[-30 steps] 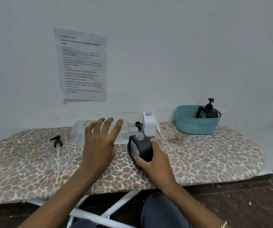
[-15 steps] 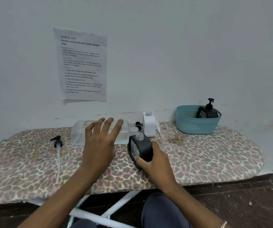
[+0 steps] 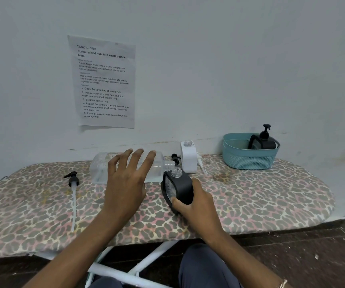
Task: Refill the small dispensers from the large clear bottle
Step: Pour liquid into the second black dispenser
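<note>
Large clear bottle [image 3: 103,168] lies on its side on leopard-print counter [image 3: 261,194], neck just beside black small dispenser [image 3: 181,187]. Left hand [image 3: 125,180] over bottle, fingers straight, spread. Right hand [image 3: 197,207] clamped round dispenser. Wall sheet [image 3: 105,82] reads "TASK ID 3797: Portion mixed nuts into small ziplock bags".

My forearms [image 3: 78,244] are bare; dark blue-grey cloth trousers [image 3: 205,267] cover my knee, a thin pale chain bracelet [image 3: 283,284] rings my right wrist.

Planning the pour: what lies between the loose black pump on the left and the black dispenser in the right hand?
Head view: the large clear bottle, lying on its side, with the left hand spread in front of it.
</note>
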